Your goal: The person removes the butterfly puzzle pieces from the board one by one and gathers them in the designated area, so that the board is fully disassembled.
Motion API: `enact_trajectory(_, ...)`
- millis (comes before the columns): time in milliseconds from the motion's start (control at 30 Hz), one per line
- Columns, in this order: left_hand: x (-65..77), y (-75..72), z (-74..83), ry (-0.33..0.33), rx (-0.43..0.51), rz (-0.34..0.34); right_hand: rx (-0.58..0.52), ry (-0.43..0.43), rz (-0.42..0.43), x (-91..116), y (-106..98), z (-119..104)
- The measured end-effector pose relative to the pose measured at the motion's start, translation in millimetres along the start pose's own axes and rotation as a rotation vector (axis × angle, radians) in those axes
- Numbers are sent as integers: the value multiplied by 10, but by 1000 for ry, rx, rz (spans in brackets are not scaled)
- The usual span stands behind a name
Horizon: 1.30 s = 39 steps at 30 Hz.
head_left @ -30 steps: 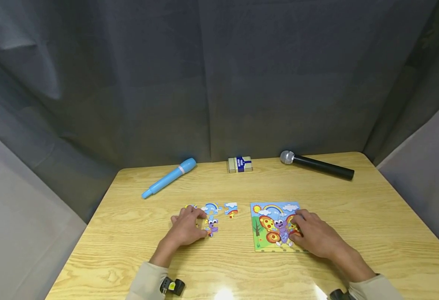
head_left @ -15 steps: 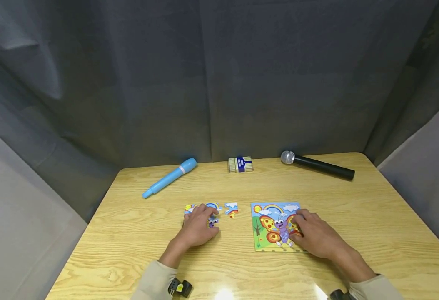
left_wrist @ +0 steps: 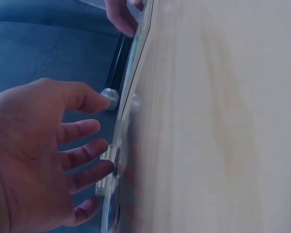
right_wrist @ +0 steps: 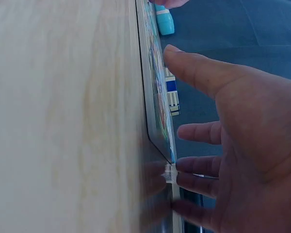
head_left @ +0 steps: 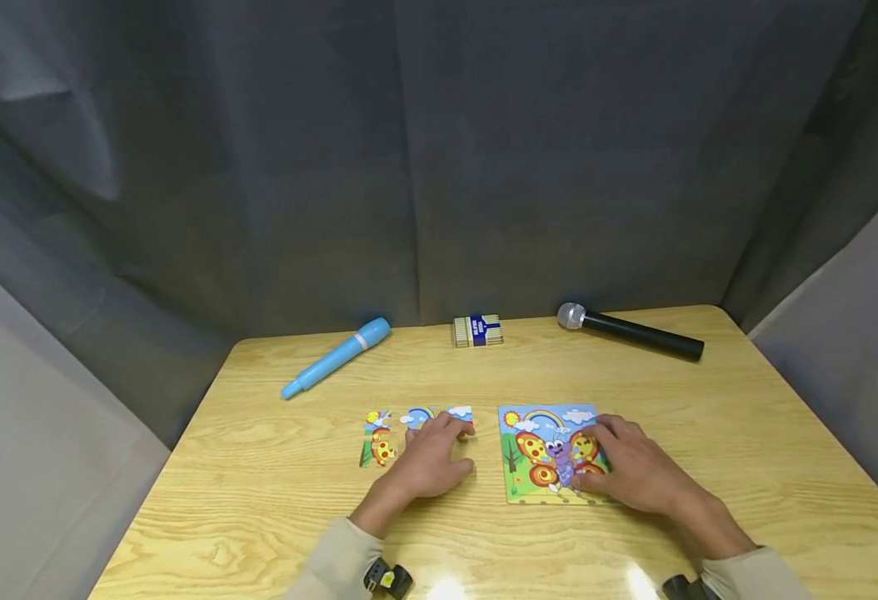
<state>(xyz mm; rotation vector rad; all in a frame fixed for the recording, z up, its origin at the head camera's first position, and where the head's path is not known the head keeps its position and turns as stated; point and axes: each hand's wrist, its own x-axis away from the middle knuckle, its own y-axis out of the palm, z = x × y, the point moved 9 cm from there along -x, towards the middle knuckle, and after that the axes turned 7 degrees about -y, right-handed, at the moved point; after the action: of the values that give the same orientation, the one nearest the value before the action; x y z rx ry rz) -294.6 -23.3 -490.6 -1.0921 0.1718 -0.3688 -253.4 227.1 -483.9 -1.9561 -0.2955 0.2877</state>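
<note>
- The left hand (head_left: 430,462) is over the near part of the group of puzzle pieces, left of centre on the bench (head_left: 296,500); its fingers are parted and gently bent, thumb well away from the forefinger, gripping nothing. Whether the fingertips touch a piece cannot be told.
- From its left, the group shows a sun piece (head_left: 376,418), a wing piece (head_left: 382,451) just nearer, a rainbow piece (head_left: 415,417) and, at the far right, a cloud piece (head_left: 460,412). The hand hides the rest.
- The right hand (head_left: 637,471) lies at the right edge of the butterfly picture board (head_left: 532,458), right of the pieces; its fingers are loosely spread, thumb over the printed face, with no clear grip.
- Handling the pieces well, I judge, calls for flat fingertips and a light, level push; pressing hard on one edge could tip a thin card.
- Squaring the tabs before pressing should spare them from bending.
- A light right-hand touch should steady the board without sliding it.
- The black microphone (head_left: 637,332) lies far right, out of the way.
</note>
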Motion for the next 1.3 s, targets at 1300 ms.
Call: enact_trajectory(1300,-318,441,934,111,-115,0,75,37,-63,36,27,115)
